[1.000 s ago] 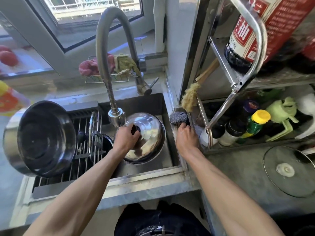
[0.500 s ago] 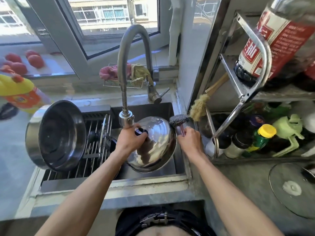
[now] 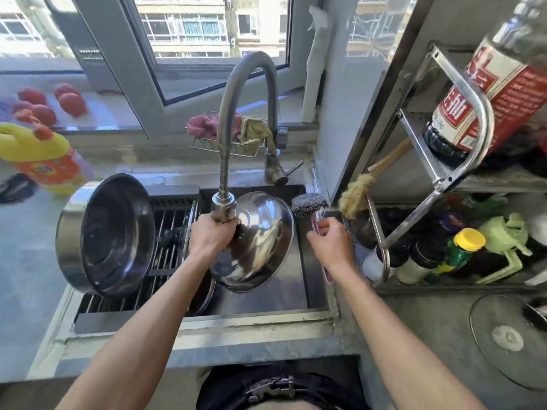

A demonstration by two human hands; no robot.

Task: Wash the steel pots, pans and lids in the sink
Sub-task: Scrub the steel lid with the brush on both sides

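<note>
I'm looking down over the sink [image 3: 313,294], the biggest thing in front of me, set into the grey surface [image 3: 414,329]. On its left half a drain rack [image 3: 165,250] is carrying a big steel pot [image 3: 109,235], tipped on its side with its dark mouth facing me, so I'm judging that one is already washed or draining. A thin rim of another lid or pan [image 3: 192,220] is standing upright in the rack just beside it.

Over the open basin I'm holding the steel lid [image 3: 260,247], dome side towards me and tilted, its lower edge hanging down inside the sink. My left hand [image 3: 211,235] is curling round the lid's knob area, right under the faucet's spray head [image 3: 223,207]; the fingers are wrapped tight, though I cannot tell whether they are also touching the head. I'm seeing no water running.

My right hand [image 3: 331,244] is pinching the pink handle of the steel-wool scrubber [image 3: 309,205], whose wire ball is sitting just beside the lid's upper right rim, near it but not clearly touching.

So I'm reading this as the start of scrubbing the lid. Next I'm needing to bring the wire ball onto the dome, keep the left grip firm so the lid isn't swinging, and get water flowing. A glass lid [image 3: 509,341] is lying on the surface at far right.
</note>
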